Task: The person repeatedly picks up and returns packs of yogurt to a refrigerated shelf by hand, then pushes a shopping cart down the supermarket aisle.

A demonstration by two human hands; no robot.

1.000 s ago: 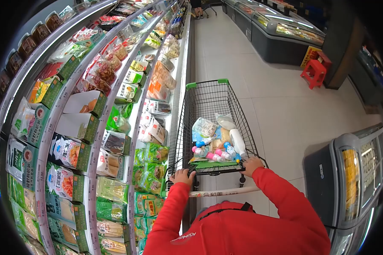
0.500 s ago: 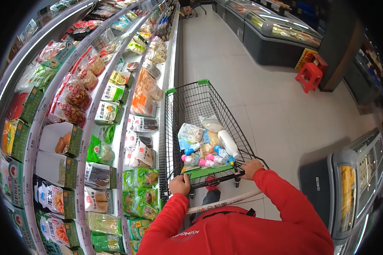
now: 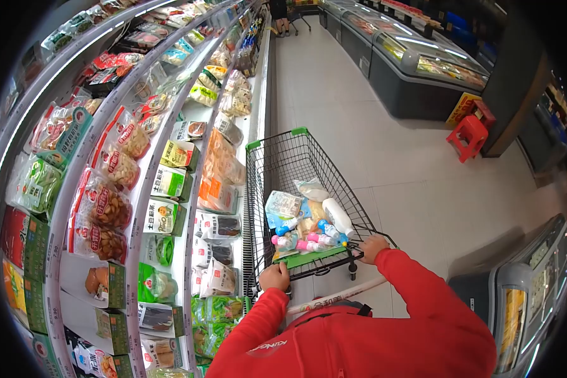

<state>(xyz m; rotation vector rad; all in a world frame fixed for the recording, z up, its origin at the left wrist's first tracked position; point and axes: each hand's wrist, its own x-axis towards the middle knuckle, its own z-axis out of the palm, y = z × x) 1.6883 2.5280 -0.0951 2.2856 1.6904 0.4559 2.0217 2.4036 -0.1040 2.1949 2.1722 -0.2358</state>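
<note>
A black wire shopping cart (image 3: 354, 208) with green corner pieces stands in front of me. My left hand (image 3: 274, 276) is closed on its frame at the near left corner, beside the shelf. My right hand (image 3: 373, 248) grips the frame at the near right corner. Inside lie a white bottle (image 3: 338, 216), a clear-lidded pack (image 3: 283, 205), a whitish bag (image 3: 312, 189) and several small bottles with pink and blue parts (image 3: 317, 239). A pale handle bar (image 3: 340, 296) with printed lettering crosses close to my body, with neither hand on it.
Along the left runs a tiered refrigerated shelf (image 3: 135, 249) packed with bagged food, close beside the cart. Chest freezers (image 3: 390, 82) line the far right. Red stools (image 3: 467, 137) stand by a dark pillar (image 3: 516, 88). Another freezer (image 3: 472, 302) is near right. A person's legs (image 3: 281, 25) show far ahead on the tiled floor (image 3: 334, 94).
The cart and I have moved forward along the aisle. Shelf goods, stools and far freezers have shifted down in view. Both hands keep their hold on the cart.
</note>
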